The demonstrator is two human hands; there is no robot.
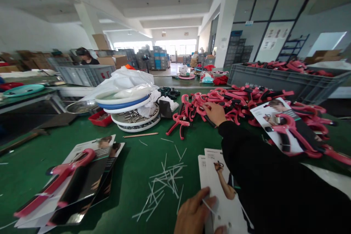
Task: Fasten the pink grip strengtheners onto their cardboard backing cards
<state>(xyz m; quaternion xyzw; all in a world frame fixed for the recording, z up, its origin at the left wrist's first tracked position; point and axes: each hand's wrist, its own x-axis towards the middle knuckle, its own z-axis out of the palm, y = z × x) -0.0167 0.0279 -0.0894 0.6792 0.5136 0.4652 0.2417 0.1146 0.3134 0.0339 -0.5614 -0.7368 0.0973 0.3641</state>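
My right hand (215, 112) reaches over the heap of pink hand grips (233, 97), its fingers closed on one with black foam handles. Low in the view, my left hand (194, 208) is at the left edge of a small stack of printed backing cards (219, 182). A thin white plastic tie (210, 207) is pinched between its fingers. Loose white ties (167, 179) lie scattered on the green table to its left. Farther left, a pink hand grip (74, 168) rests on a pile of cards. Another carded grip (287, 128) lies on the heap at right.
A grey crate (276, 80) of pink grips stands behind the heap. Stacked white and blue trays (123, 104) hold small metal parts, beside a red bin (100, 119). A pencil-like stick (141, 135) and a hammer (24, 140) lie on the table. Another person (86, 56) is behind a crate.
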